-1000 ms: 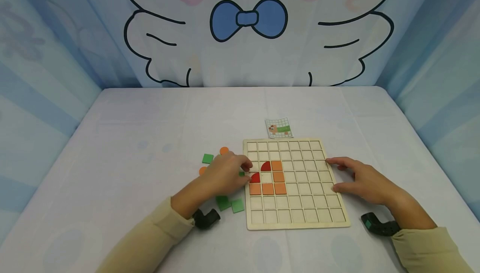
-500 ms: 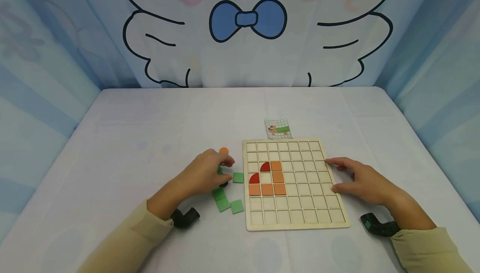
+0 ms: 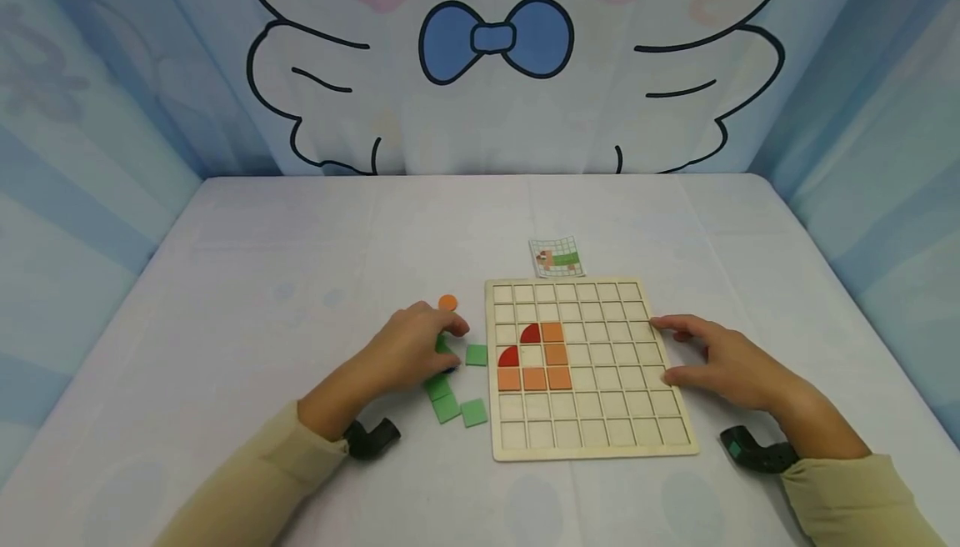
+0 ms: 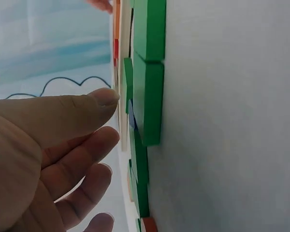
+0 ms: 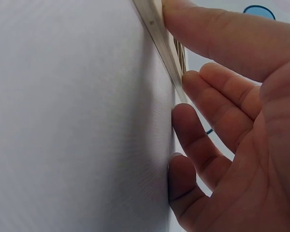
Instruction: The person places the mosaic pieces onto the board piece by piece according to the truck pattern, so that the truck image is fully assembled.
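Observation:
My left hand [image 3: 408,347] reaches down over loose tiles left of the board, thumb and fingers apart. In the left wrist view its thumb [image 4: 105,102] overlaps a green square tile [image 4: 128,84], and a small blue piece [image 4: 131,115] shows just past the thumb tip. Nothing appears between the fingers. The wooden grid board [image 3: 600,430] bears orange squares [image 3: 534,379] and two red quarter-round pieces [image 3: 508,356]. At the board's right edge rests my right hand [image 3: 738,363], thumb and fingertips on the rim, fingers relaxed.
More green squares [image 3: 474,413] lie between the left hand and the board. An orange disc [image 3: 447,303] sits behind the left fingers. Beyond the board's far edge lies a small picture card [image 3: 557,258] with a gridded drawing. Patterned curtains surround the white table [image 3: 300,238].
My left hand has drawn back leftward from the board's edge to the loose tiles, then shifted only slightly. A green square beside the board has come into view. The right hand stays put.

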The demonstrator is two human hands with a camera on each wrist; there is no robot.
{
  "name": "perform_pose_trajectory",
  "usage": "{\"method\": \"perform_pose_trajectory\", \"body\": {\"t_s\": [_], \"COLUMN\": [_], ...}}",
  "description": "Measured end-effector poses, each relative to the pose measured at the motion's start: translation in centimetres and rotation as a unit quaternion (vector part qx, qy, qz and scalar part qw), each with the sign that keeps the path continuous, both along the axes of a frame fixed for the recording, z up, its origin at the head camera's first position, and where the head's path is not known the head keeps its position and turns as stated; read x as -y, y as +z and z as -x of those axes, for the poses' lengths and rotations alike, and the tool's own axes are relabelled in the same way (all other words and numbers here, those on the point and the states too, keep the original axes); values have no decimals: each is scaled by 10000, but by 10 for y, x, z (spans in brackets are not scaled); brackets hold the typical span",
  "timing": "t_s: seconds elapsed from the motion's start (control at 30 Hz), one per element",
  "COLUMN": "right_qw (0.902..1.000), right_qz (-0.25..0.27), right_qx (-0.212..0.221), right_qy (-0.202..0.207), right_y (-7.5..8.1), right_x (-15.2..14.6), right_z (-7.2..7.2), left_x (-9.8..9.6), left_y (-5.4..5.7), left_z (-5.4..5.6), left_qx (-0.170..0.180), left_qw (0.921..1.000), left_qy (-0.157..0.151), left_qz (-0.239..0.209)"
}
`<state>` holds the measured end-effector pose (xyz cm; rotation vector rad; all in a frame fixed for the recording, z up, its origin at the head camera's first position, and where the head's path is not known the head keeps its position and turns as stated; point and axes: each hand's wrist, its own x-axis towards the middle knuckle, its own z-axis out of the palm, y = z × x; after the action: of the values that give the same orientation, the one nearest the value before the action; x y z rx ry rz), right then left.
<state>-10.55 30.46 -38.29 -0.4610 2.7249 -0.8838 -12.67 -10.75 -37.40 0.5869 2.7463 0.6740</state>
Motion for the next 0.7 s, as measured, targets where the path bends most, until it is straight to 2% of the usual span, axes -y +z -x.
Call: {"method": "perform_pose_trajectory", "body": {"t_s": [0.33,0.7], "right_qw": [10000,10000], "right_qz": [-8,-9], "right_qx": [32,38], "right_qy": [-32,-34], "right_y": [0,1], "right_x": [0,1], "right_z": [1,1], "left_x": [-11,-18], "left_y": [-5,-5], "left_z": [2,3], "left_qx": [-235,-413], "left_qw": [9989,9979], "left_qy": [-169,-313], "left_qz": [360,389]}}
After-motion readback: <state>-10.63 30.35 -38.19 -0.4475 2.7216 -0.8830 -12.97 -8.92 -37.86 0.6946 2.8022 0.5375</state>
